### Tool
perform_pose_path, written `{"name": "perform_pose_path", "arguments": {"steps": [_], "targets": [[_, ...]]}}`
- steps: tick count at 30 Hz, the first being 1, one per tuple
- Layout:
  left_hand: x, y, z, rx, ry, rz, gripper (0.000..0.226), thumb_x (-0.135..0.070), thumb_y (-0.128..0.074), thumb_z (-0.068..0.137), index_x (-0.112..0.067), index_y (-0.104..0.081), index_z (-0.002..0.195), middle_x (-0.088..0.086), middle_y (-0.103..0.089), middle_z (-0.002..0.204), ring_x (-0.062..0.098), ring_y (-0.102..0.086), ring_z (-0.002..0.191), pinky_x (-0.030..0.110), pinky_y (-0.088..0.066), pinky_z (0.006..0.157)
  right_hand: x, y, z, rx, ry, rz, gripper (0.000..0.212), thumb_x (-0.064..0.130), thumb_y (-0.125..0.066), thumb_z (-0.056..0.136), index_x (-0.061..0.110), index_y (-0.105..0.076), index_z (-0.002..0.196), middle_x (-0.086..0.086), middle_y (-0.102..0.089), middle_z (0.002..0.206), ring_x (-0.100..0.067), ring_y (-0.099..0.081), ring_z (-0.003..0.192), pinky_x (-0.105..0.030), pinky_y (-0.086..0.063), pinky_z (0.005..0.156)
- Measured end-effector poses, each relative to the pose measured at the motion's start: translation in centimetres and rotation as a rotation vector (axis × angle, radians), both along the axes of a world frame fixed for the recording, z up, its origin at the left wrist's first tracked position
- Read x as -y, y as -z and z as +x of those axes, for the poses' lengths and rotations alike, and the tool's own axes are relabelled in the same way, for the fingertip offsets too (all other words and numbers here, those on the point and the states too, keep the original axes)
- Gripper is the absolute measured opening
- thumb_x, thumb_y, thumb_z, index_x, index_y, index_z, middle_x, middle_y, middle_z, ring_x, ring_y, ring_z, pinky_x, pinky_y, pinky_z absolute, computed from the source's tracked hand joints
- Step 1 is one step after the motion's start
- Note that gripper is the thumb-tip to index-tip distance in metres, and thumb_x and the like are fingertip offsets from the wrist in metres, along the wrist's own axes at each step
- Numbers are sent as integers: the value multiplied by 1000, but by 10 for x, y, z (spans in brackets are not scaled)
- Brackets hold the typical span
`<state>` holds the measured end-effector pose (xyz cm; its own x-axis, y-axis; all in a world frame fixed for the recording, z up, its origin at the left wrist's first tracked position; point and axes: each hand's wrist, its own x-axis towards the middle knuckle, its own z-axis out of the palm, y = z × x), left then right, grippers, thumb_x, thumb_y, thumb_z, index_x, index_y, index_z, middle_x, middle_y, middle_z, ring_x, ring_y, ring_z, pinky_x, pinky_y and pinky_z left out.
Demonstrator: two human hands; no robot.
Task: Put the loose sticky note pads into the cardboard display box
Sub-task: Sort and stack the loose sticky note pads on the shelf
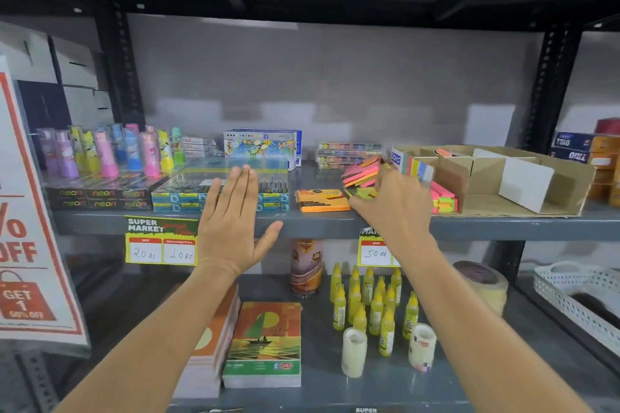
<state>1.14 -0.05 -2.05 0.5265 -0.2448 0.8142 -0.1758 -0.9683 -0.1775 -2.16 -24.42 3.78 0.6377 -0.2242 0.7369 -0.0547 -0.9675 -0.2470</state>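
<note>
A cardboard display box (557, 174) lies on the middle shelf at the right, with white dividers and a few neon pads (443, 199) at its left end. Loose sticky note pads sit to its left: an orange pad (320, 200) flat on the shelf and a tilted pile of pink and orange pads (360, 173). My right hand (392, 201) reaches into this pile, fingers closed around pink and yellow pads, though the grip is blurred. My left hand (235, 221) hovers flat and open in front of the shelf edge, holding nothing.
Neon pen packs (100, 198), blue boxes (271, 199), colourful tubes (110, 154) and crayon boxes (261, 144) fill the shelf's left and back. Below stand glue bottles (372, 305), tape rolls (354, 352), notebooks (265, 345) and a white basket (577, 298). A sale sign (30, 245) hangs at left.
</note>
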Motion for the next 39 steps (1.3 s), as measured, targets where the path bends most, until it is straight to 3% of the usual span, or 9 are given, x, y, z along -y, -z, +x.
{"name": "perform_pose_path", "arguments": {"steps": [2, 4, 7, 10, 18, 26, 35, 39], "targets": [[0, 0, 1, -1, 1, -1, 82, -60, -17, 95, 1, -26, 149, 20, -32, 154, 32, -25, 144, 43, -10, 120, 0, 6, -1, 0, 24, -13, 44, 55, -66, 71, 15, -49, 65, -3, -53, 60, -25, -50, 59, -29, -34, 61], [0, 1, 1, 0, 0, -3, 81, -60, -16, 95, 0, -24, 149, 20, -32, 154, 32, -26, 144, 42, -9, 121, -1, 8, -1, -12, 57, -14, 48, 59, -65, 73, 14, -52, 63, -2, -50, 57, -25, -51, 58, -30, -40, 63], [-1, 1, 1, 0, -2, -5, 81, -60, -15, 96, 0, -22, 149, 19, -32, 154, 31, -26, 145, 42, -9, 121, -4, 8, -2, -34, 88, 4, 52, 64, -62, 75, 12, -61, 72, -7, -64, 70, -30, -63, 74, -38, -52, 76], [-1, 1, 0, -4, -6, -11, 81, -60, -15, 96, 0, -22, 149, 19, -32, 154, 31, -26, 145, 43, -11, 121, -6, 8, -5, -51, 106, 5, 53, 64, -60, 76, 12, -65, 82, -10, -68, 80, -34, -64, 84, -42, -52, 81], [0, 1, 1, -19, -13, -10, 82, -60, -17, 95, 1, -26, 149, 19, -32, 154, 30, -26, 145, 43, -11, 121, -8, 1, -11, -126, 133, -1, 53, 64, -61, 77, 13, -64, 92, -10, -66, 92, -35, -59, 97, -38, -46, 76], [0, 0, 0, -17, -15, -16, 82, -60, -16, 95, 1, -28, 148, 19, -35, 153, 30, -28, 144, 43, -11, 120, -11, -29, 20, -44, 13, -19, 47, 51, -62, 81, 8, -61, 101, -15, -61, 105, -34, -52, 105, -39, -45, 78], [0, 2, 2, 33, -16, -3, 81, -59, -16, 96, 2, -32, 147, 19, -37, 152, 31, -31, 142, 43, -15, 120, -17, -34, 94, -341, 171, -245, 73, 65, -63, 72, 9, -55, 118, -15, -57, 116, -34, -51, 108, -41, -45, 84], [0, 2, 4, 55, -14, -1, 81, -59, -17, 96, 2, -33, 147, 18, -37, 152, 30, -31, 143, 44, -16, 119, -17, -33, 107, -376, 215, -291, 67, 63, -64, 71, 10, -58, 113, -13, -59, 112, -34, -54, 103, -40, -44, 83]]}}
